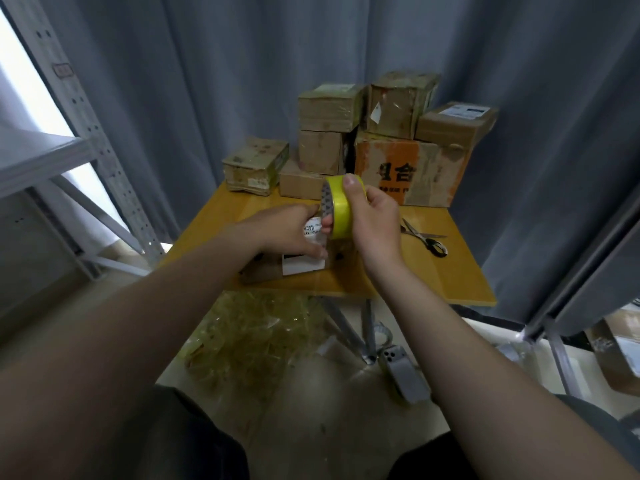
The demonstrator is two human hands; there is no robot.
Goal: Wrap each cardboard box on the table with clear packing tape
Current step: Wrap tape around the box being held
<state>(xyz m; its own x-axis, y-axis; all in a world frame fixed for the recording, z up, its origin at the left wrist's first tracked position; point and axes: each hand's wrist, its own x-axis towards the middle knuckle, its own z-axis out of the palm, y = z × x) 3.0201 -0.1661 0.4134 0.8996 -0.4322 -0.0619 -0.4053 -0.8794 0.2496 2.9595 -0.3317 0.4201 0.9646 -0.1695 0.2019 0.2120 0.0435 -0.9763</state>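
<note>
Two hands meet at the frame's centre: the right hand grips a tape roll, thumb over its rim; the left hand lays straight fingers on a small cardboard box on the table. Scissors lie right of them.

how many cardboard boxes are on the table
8: front box under the left hand; at the back, left box, low box, lower middle box, upper middle box, orange box, and on it the taped box and labelled box. Others may hide behind.
</note>
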